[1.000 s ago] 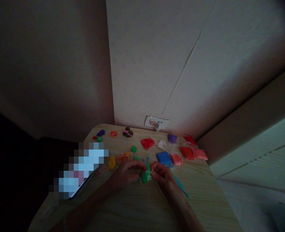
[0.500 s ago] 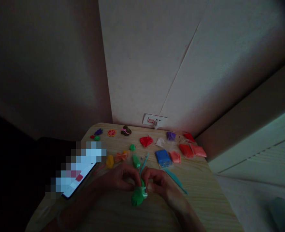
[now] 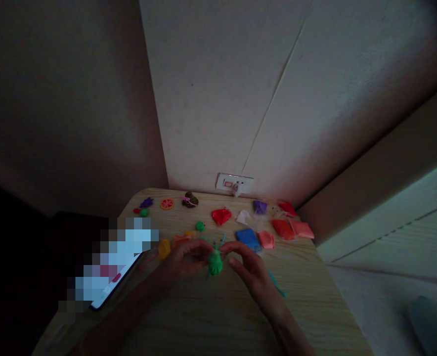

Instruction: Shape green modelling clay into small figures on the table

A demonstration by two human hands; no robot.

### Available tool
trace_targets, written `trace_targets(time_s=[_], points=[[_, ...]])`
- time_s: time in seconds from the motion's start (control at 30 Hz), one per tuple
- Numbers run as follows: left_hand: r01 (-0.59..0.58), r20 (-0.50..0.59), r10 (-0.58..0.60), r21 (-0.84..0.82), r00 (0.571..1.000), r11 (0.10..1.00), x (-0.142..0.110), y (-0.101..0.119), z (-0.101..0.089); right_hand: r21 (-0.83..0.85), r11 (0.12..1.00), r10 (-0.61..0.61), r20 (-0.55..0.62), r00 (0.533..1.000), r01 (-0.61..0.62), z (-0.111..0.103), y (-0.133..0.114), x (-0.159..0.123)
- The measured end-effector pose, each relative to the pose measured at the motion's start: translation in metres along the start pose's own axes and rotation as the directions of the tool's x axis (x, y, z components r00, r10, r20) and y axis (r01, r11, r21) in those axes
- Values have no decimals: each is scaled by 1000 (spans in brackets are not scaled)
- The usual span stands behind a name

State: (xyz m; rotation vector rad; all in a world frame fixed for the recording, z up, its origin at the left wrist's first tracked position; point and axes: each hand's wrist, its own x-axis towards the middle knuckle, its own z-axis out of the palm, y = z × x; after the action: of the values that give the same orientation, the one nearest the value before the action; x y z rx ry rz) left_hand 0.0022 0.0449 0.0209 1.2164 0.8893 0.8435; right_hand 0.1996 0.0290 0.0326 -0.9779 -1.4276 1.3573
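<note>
Between my hands is a rounded green packet (image 3: 215, 264), looking like soft clay gathered in clear plastic. My left hand (image 3: 189, 257) grips it from the left side, fingers closed near its top. At the right, my right hand (image 3: 250, 272) has its forefinger reaching the packet's upper edge, while the thumb stands apart from it. Whether that forefinger presses on the plastic I cannot tell. Behind the packet, a thin light-blue tool (image 3: 223, 240) is partly hidden. A second turquoise tool (image 3: 277, 283) lies partly behind my right hand. A small green ball (image 3: 200, 226) sits farther back.
A phone (image 3: 107, 291) with a lit screen lies on the left of the wooden table (image 3: 211, 326). Blue (image 3: 248, 239), red (image 3: 221, 216) and orange-red (image 3: 283, 229) clay packets are spread toward the back. Small finished shapes, including a round orange slice (image 3: 167, 203), lie back left. A wall socket (image 3: 235, 183) is behind.
The green packet has been raised away from me, its round end now between my fingertips. My right thumb has come away from it. The view has shifted slightly.
</note>
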Motion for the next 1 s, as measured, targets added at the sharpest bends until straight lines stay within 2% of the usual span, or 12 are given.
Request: trace_targets(time_s=[0.17, 0.3, 0.37, 0.47, 0.57, 0.63, 0.8, 1.0], points=[[2, 100, 2, -35, 995, 999, 1, -6, 2, 24, 1000, 10, -20, 1000, -9, -1, 12, 2], [-25, 13, 24, 41, 1000, 999, 1, -7, 6, 5, 1000, 28, -78, 997, -28, -4, 16, 6], [-26, -33, 30, 103, 999, 994, 0, -4, 6, 28, 997, 76, -52, 996, -75, -4, 14, 8], [-49, -40, 60, 230, 997, 972, -1, 0, 5, 118, 981, 155, 25, 988, -157, -2, 9, 7], [-125, -8, 137, 359, 991, 925, -3, 3, 5, 263, 945, 193, 38, 981, -196, 1, 2, 3], [-175, 15, 183, 386, 983, 906, -5, 4, 7, 355, 911, 207, 43, 977, -209, 1, -1, 0], [-205, 88, 186, 366, 979, 908, -8, 5, 12, 502, 828, 226, 108, 968, -250, -2, 1, -2], [-101, 264, 57, 155, 963, 983, -9, 5, 12, 564, 725, 274, 289, 917, -395, -1, -2, -1]])
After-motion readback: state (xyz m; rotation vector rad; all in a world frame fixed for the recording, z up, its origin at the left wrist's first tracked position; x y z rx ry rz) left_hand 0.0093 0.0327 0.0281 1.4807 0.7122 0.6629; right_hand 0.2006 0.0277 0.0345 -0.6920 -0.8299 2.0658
